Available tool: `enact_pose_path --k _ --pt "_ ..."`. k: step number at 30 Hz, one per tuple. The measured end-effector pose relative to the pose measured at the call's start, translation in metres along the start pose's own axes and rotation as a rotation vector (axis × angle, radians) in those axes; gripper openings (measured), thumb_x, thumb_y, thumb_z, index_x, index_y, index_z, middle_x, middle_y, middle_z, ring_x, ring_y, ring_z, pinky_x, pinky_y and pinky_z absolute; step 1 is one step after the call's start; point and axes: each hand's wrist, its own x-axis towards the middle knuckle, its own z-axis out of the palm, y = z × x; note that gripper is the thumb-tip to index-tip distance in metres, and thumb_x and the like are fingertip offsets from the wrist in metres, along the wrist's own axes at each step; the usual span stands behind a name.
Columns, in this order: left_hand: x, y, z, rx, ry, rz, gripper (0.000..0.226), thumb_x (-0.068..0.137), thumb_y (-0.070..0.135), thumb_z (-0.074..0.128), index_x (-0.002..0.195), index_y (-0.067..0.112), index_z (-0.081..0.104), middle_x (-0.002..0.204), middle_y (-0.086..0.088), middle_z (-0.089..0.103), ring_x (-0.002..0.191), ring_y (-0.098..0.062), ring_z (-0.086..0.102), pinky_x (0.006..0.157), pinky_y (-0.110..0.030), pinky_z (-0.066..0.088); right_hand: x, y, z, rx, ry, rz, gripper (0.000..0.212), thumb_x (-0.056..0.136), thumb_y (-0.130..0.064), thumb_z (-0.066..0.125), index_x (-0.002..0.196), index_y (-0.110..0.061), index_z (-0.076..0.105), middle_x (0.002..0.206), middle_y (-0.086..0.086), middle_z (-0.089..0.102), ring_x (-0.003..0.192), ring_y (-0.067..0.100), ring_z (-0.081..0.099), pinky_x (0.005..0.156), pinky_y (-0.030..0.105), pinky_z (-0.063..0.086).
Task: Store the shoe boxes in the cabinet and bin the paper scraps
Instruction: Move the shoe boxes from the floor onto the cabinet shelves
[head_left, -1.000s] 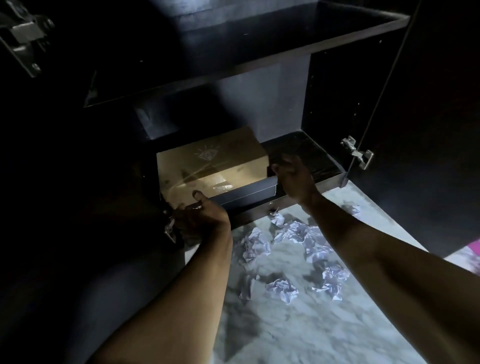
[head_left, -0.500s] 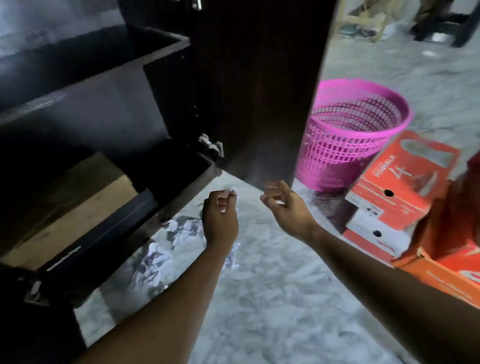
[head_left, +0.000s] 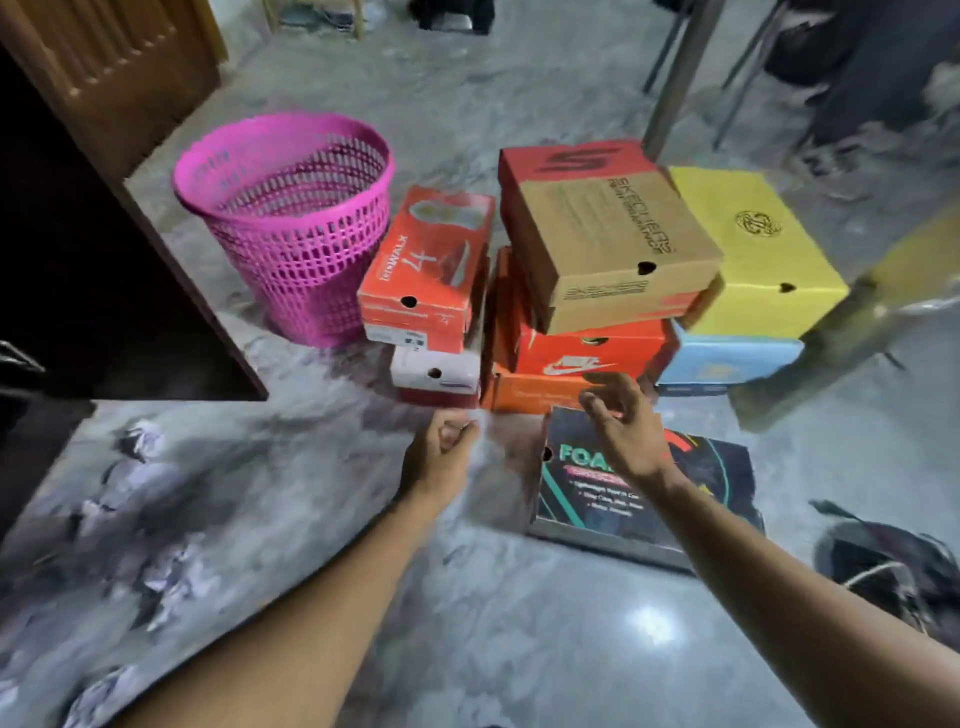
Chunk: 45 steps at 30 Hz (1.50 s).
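On the marble floor ahead, the shoe boxes sit in a tight cluster: a dark box (head_left: 670, 483) lying flat nearest the person, an orange pile (head_left: 571, 358) behind it topped by a tilted brown box (head_left: 608, 244), a yellow box (head_left: 753, 249) resting on a blue one (head_left: 727, 358) to the right, and a red box (head_left: 431, 260) over a white one (head_left: 434, 371) to the left. The right hand (head_left: 623, 436) hovers above the dark box with fingers loosely spread and bent, holding nothing. The left hand (head_left: 441, 447) is curled into a loose fist beside it, also holding nothing as far as can be seen.

The brown box sits askew on its pile, so pulling anything from beneath it would likely tip it off. The dark box is probably the safe pick, being clear of the stacks.

Just left of the red box stands the pink basket (head_left: 291, 223), light enough that a swung box could knock it over. Crumpled paper scraps (head_left: 145, 467) lie scattered at the lower left, near the dark cabinet (head_left: 78, 260); they lie on the way to it and could be trodden on or kicked further apart while carrying a box. A black shoe (head_left: 883, 566) rests at the right edge.
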Motion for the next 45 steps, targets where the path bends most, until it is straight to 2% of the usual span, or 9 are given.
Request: enact_pose_path --k 4,6,9,12,20,30,36,42,45 --pt "-0.003 -0.009 0.059 0.013 -0.184 -0.033 0.031 0.095 0.036 0.071 0.118 0.015 0.065 0.112 0.000 0.067 0.110 -0.020 0.064 0.084 -0.019 0.047 -0.022 0.061 -0.043 -0.073 0.206 0.169 0.024 0.095 -0.024 0.062 0.118 -0.017 0.066 0.106 0.002 0.074 0.086 0.003 0.070 0.085 0.029 0.057" --pt "-0.006 -0.014 0.085 0.051 -0.231 -0.058 0.037 0.097 0.034 0.068 0.126 0.012 0.062 0.116 -0.004 0.068 0.107 -0.020 0.064 0.081 -0.019 0.047 -0.033 0.094 -0.059 -0.120 0.342 0.252 0.027 0.089 -0.031 0.060 0.112 -0.021 0.068 0.108 0.005 0.073 0.100 0.019 0.068 0.093 0.041 0.055" --pt "-0.012 -0.023 0.108 0.077 -0.283 -0.112 0.037 0.100 0.034 0.064 0.131 0.017 0.055 0.120 -0.005 0.066 0.096 -0.015 0.060 0.075 -0.019 0.046 -0.051 0.134 -0.077 -0.208 0.448 0.486 0.047 0.084 -0.038 0.062 0.126 -0.018 0.063 0.123 0.018 0.064 0.120 0.039 0.056 0.104 0.049 0.046" --pt "-0.013 -0.037 0.120 0.058 -0.355 -0.181 0.043 0.102 0.039 0.059 0.139 0.019 0.052 0.132 -0.004 0.065 0.112 -0.019 0.059 0.092 -0.028 0.043 -0.069 0.156 -0.083 -0.100 0.429 0.732 0.078 0.066 -0.057 0.064 0.133 -0.018 0.057 0.126 0.017 0.065 0.121 0.038 0.059 0.104 0.047 0.048" --pt "-0.018 -0.038 0.061 0.180 -0.276 -0.190 0.046 0.100 0.050 0.056 0.141 0.028 0.054 0.134 0.007 0.064 0.119 -0.020 0.059 0.107 -0.039 0.046 -0.066 0.135 -0.060 -0.056 0.285 0.731 0.040 0.084 -0.042 0.073 0.109 -0.013 0.061 0.100 0.010 0.065 0.095 0.031 0.059 0.080 0.036 0.045" --pt "-0.042 -0.036 -0.149 0.177 0.181 -0.255 0.032 0.095 0.055 0.061 0.116 0.032 0.067 0.112 0.002 0.074 0.099 -0.023 0.069 0.076 -0.028 0.051 -0.039 -0.002 0.066 -0.130 -0.162 0.337 0.046 0.091 -0.047 0.069 0.112 -0.009 0.057 0.103 0.010 0.064 0.094 0.034 0.061 0.078 0.039 0.048" --pt "-0.083 -0.046 -0.261 -0.020 0.533 -0.238 0.007 0.091 0.048 0.069 0.090 0.041 0.066 0.096 0.008 0.074 0.096 -0.023 0.073 0.090 -0.039 0.058 -0.027 -0.111 0.146 -0.123 -0.339 0.063 0.057 0.079 -0.064 0.067 0.106 -0.014 0.063 0.100 0.008 0.074 0.093 0.032 0.069 0.079 0.040 0.053" --pt "-0.129 -0.060 -0.352 -0.300 0.934 -0.184 0.039 0.089 0.048 0.062 0.113 0.018 0.066 0.105 -0.005 0.070 0.101 -0.028 0.066 0.077 -0.034 0.050 -0.038 -0.210 0.218 -0.026 -0.520 -0.124 0.037 0.091 -0.043 0.072 0.114 -0.016 0.060 0.106 0.006 0.071 0.098 0.028 0.067 0.082 0.036 0.048" --pt "-0.159 -0.060 -0.386 -0.435 1.226 -0.099 0.017 0.100 0.019 0.053 0.112 0.008 0.058 0.095 -0.011 0.064 0.083 -0.026 0.062 0.062 -0.028 0.050 -0.049 -0.261 0.265 0.020 -0.581 -0.211 0.037 0.087 -0.050 0.072 0.107 -0.020 0.064 0.096 -0.002 0.073 0.094 0.024 0.069 0.080 0.036 0.051"
